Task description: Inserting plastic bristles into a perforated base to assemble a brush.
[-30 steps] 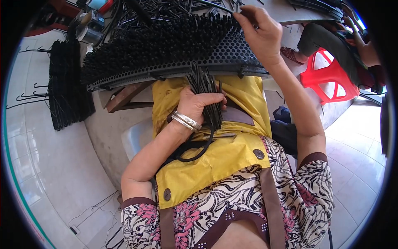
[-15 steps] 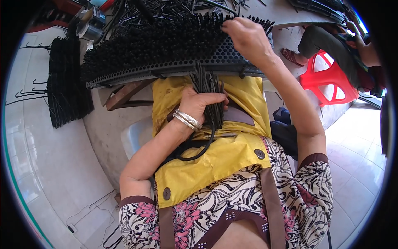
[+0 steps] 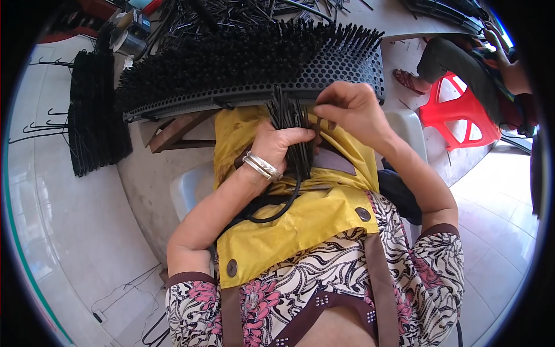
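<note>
My left hand (image 3: pixel 276 146) is wrapped round an upright bundle of thin black rods (image 3: pixel 292 115), held over my lap against the yellow apron (image 3: pixel 300 214). Just right of the bundle's upper part, my right hand (image 3: pixel 358 113) has thumb and fingers pinched together; what lies between them is too small to make out. In front of me stretches a dark perforated board (image 3: pixel 347 69) with many round holes. Short black rods (image 3: pixel 219 63) stand densely in its left and middle holes and along its far edge. Bare holes show on its right near part.
Loose black rods (image 3: pixel 191 29) lie heaped behind the board. A black bristly panel with hooks (image 3: pixel 92 115) is at the left. A red stool (image 3: pixel 457 113) holds a seated person (image 3: pixel 462 63) at the right. A brown support (image 3: pixel 179 130) sits under the board.
My right hand has come down and nearer from the board's right far part to beside the bundle. My left hand keeps its hold on the rods in the same place.
</note>
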Demonstrator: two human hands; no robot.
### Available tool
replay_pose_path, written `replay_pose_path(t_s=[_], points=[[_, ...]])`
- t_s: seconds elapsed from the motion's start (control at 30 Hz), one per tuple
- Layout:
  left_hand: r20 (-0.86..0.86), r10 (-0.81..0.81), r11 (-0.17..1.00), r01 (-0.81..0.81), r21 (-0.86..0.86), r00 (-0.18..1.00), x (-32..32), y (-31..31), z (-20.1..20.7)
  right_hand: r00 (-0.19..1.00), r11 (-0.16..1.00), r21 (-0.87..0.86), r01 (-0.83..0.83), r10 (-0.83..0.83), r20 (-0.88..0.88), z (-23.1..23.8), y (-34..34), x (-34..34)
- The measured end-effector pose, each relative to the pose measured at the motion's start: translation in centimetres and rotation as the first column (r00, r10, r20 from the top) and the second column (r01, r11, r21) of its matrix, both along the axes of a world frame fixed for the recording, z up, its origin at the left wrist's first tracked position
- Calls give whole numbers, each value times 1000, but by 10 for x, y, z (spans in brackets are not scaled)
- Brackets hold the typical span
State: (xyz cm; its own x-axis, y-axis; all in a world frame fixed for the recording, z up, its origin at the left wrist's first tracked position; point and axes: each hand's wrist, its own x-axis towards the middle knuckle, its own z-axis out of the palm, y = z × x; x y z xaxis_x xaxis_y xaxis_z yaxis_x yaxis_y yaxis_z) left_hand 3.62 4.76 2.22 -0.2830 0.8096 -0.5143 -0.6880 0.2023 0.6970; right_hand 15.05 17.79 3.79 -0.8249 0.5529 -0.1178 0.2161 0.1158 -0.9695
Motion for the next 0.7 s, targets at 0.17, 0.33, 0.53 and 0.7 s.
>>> replay_pose_path(t_s=[0.17, 0.33, 0.53, 0.7], points=[[28, 22, 998, -20, -62, 999, -3, -1, -7, 975, 976, 125, 178, -158, -156, 20, 27, -3], [23, 12, 999, -11, -46, 1000, -2, 0, -7, 806, 722, 427, 545, -311, -503, 19, 48, -21], [10, 15, 999, -15, -47, 1000, -3, -3, -8, 800, 437, 699, 567, -91, -592, 10, 55, -43], [12, 22, 999, -22, -36, 1000, -1, -2, -6, 869, 405, 810, 423, 70, -489, 2, 54, -50]])
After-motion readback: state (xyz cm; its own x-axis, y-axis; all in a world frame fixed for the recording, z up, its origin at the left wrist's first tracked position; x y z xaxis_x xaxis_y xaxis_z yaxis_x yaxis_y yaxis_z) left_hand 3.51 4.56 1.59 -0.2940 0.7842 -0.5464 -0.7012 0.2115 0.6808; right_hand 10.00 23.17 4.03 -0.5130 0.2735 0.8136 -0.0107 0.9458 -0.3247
